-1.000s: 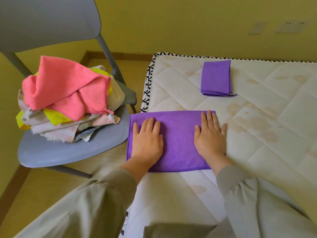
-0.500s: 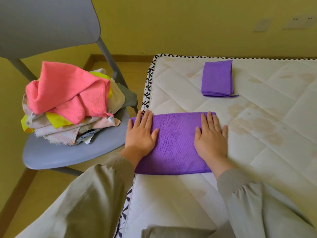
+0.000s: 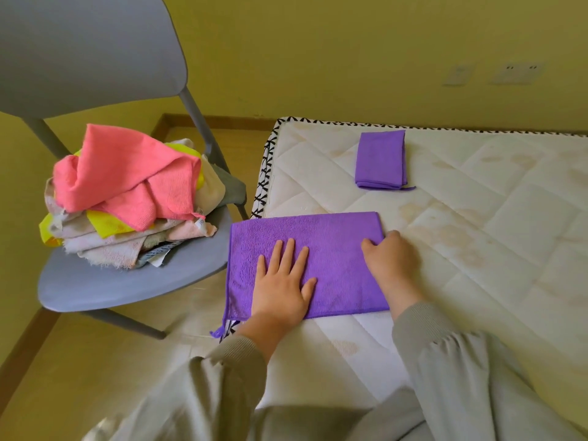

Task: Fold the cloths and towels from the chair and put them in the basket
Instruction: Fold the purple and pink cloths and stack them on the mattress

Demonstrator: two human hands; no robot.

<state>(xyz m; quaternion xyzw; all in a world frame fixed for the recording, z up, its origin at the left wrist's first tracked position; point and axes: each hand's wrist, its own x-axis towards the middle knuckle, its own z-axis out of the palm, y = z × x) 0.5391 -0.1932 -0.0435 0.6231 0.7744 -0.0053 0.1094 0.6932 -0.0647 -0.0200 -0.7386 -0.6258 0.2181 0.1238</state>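
Observation:
A purple cloth (image 3: 321,240), folded into a rectangle, lies at the left edge of the white quilted mattress (image 3: 477,237), its left end hanging over the side. My left hand (image 3: 283,281) presses flat on its middle with fingers spread. My right hand (image 3: 389,259) has its fingers curled over the cloth's right edge and grips it. A second purple cloth (image 3: 381,163), folded small, lies further back on the mattress. A pile of cloths and towels (image 3: 127,198), with a pink one on top, sits on the grey chair (image 3: 95,281) to the left. No basket is in view.
The chair stands close to the mattress's left edge on a yellowish floor. A yellow wall with sockets (image 3: 515,73) runs behind. The right part of the mattress is stained and bare.
My left hand slid from the cloth's left end to its middle. My right hand went from lying flat to curling round the right edge. The camera view shifted slightly.

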